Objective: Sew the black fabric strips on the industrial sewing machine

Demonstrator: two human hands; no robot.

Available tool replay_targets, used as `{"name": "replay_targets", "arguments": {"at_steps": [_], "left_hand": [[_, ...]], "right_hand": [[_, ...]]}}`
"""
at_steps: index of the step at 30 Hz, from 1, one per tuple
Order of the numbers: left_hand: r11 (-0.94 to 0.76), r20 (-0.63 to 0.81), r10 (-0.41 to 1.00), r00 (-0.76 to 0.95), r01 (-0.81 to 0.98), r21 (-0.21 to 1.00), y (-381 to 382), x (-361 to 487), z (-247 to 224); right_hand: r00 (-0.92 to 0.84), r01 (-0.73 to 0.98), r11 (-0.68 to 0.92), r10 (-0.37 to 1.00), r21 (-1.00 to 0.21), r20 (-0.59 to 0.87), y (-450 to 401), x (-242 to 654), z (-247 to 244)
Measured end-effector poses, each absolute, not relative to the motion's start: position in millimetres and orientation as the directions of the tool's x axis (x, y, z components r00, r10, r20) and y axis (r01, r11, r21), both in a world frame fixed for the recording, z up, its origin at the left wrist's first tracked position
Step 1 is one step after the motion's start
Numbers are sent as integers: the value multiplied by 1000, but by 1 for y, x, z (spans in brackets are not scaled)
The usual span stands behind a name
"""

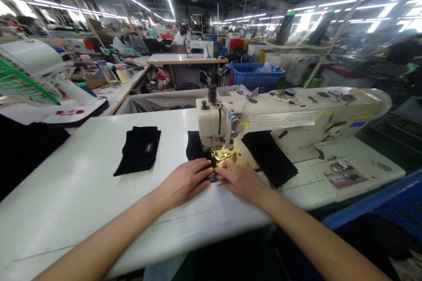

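A black fabric piece (195, 145) lies under the head of the white sewing machine (211, 123). My left hand (186, 182) rests on its near edge, palm down, fingers stretched toward the needle area. Close beside it, my right hand (240, 180) has its fingers bent together at the cloth by the lit needle plate (226, 154); what they pinch is too small to make out. To the left on the table lies a stack of black pieces (138, 151) with a small label. Another black stack (270, 158) lies under the machine's arm.
A white fan (74, 92) with a green-rimmed cage stands at the left. Black cloth (26, 153) hangs at the left edge. Blue baskets are behind the machine (255, 77) and at the lower right (379, 202). People sit farther back.
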State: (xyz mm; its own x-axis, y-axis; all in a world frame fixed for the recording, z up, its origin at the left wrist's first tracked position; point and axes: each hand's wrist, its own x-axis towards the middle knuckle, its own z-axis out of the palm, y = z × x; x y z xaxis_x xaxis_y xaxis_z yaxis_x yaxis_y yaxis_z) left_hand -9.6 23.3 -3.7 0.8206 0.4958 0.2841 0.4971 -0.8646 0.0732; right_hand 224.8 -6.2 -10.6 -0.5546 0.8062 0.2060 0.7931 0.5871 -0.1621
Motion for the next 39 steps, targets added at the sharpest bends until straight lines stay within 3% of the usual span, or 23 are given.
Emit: {"name": "replay_targets", "arguments": {"at_steps": [11,39], "left_hand": [[-865,306,498,812,493,99,58,-13,-8],[-827,305,560,770,539,156,65,-13,-8]], "right_hand": [[-480,853,496,868,-163,130,11,216,-5],[-445,856,487,864,-171,233,-6,221,-17]]}}
